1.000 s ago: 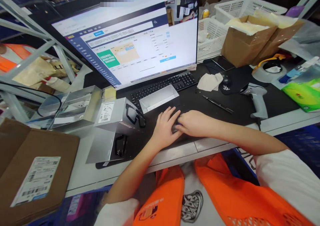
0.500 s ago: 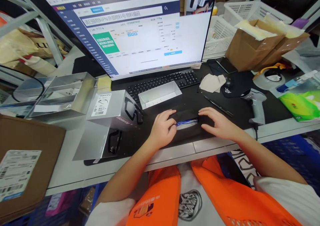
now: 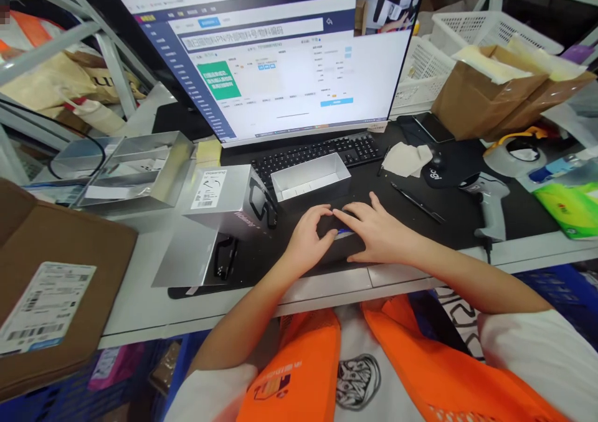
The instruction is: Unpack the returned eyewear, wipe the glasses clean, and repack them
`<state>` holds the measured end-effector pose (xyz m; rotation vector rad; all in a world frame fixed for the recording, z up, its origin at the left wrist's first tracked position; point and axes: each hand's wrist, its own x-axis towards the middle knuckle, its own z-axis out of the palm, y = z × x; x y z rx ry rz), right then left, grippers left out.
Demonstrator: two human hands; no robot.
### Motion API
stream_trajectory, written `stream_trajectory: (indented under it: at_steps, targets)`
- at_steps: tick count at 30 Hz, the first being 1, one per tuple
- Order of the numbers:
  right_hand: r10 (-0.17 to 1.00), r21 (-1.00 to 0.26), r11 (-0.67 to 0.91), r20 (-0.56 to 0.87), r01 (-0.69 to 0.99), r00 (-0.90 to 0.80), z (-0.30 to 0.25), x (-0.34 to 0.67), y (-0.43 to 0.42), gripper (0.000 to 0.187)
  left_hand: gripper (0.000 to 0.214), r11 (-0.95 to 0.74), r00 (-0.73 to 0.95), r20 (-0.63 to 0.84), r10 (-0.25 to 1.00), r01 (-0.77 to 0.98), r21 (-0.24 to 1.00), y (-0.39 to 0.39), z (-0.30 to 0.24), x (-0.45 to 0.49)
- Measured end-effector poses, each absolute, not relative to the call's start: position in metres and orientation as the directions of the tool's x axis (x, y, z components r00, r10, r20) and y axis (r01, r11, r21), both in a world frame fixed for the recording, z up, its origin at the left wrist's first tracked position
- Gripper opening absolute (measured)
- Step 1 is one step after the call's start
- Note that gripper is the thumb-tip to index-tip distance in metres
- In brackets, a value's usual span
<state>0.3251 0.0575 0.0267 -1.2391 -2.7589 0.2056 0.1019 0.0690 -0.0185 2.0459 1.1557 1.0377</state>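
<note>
Between the hands and the front edge of the counter (image 3: 140,304), only a narrow strip is left. Leftward, room is limited by a silver goggles box (image 3: 228,201); behind the fingers, by a shallow silver tray (image 3: 311,182) tilted against the keyboard (image 3: 322,151). More bare mat is found to the right, up to a black pen (image 3: 417,202) and a barcode scanner (image 3: 491,207).

Two hands are seen close together. The right hand (image 3: 364,228) is spread and released; the left hand (image 3: 311,235) is curved, thumb and fingers apart — whether anything is pinched by it cannot be told. One dark item with a blue strip (image 3: 344,230) is placed on the mat between them, mostly covered by the right hand.

Two white plastic baskets (image 3: 423,70) and two brown paper packages (image 3: 493,92) are stacked beyond, beside one monitor (image 3: 280,92).

The grey counter is partly covered by a black desk mat (image 3: 367,188) — and bordered by metal shelving (image 3: 114,73). A labelled carton (image 3: 88,232) is set at lower left.
</note>
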Motion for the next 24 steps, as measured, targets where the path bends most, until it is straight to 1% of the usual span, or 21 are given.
stream_trajectory:
  at_steps: [3, 5, 7, 10, 12, 14, 16, 18, 21, 23, 24]
  targets:
    - [0.739, -0.203, 0.669, 0.08, 0.715, -0.669, 0.025, 0.329, 0.061, 0.098, 0.03, -0.486, 0.373, 0.348, 0.86, 0.396, 0.779, 0.073, -0.019, 0.096]
    - [0.745, -0.236, 0.662, 0.104, 0.711, -0.659, 0.022, 0.333, 0.062, 0.097, 0.03, -0.5, 0.422, 0.338, 0.841, 0.372, 0.782, 0.076, -0.019, 0.091]
    - [0.752, -0.251, 0.654, 0.119, 0.713, -0.648, 0.02, 0.335, 0.062, 0.102, 0.038, -0.513, 0.469, 0.324, 0.822, 0.36, 0.78, 0.079, -0.018, 0.087]
    - [0.756, -0.238, 0.65, 0.113, 0.721, -0.645, 0.018, 0.334, 0.06, 0.11, 0.056, -0.543, 0.496, 0.338, 0.8, 0.358, 0.76, 0.082, -0.018, 0.082]
    - [0.755, -0.218, 0.652, 0.102, 0.726, -0.647, 0.018, 0.332, 0.059, 0.112, 0.052, -0.573, 0.49, 0.373, 0.788, 0.362, 0.736, 0.082, -0.02, 0.083]
    - [0.755, -0.2, 0.654, 0.098, 0.73, -0.649, 0.019, 0.33, 0.059, 0.111, 0.037, -0.599, 0.458, 0.422, 0.782, 0.366, 0.712, 0.081, -0.023, 0.086]
    - [0.751, -0.191, 0.659, 0.103, 0.728, -0.653, 0.02, 0.329, 0.061, 0.108, 0.027, -0.619, 0.409, 0.477, 0.778, 0.364, 0.696, 0.08, -0.026, 0.091]
    - [0.737, -0.195, 0.675, 0.121, 0.712, -0.665, 0.02, 0.331, 0.063, 0.102, 0.026, -0.639, 0.383, 0.519, 0.764, 0.34, 0.69, 0.08, -0.028, 0.094]
    - [0.707, -0.228, 0.706, 0.175, 0.67, -0.685, 0.019, 0.339, 0.067, 0.091, 0.033, -0.662, 0.444, 0.521, 0.729, 0.259, 0.704, 0.08, -0.026, 0.09]
    - [0.706, -0.259, 0.708, 0.209, 0.658, -0.677, 0.018, 0.347, 0.068, 0.086, 0.039, -0.656, 0.522, 0.481, 0.704, 0.22, 0.722, 0.081, -0.022, 0.086]
    - [0.712, -0.272, 0.701, 0.22, 0.659, -0.667, 0.017, 0.351, 0.069, 0.084, 0.046, -0.642, 0.557, 0.443, 0.702, 0.227, 0.732, 0.081, -0.021, 0.084]
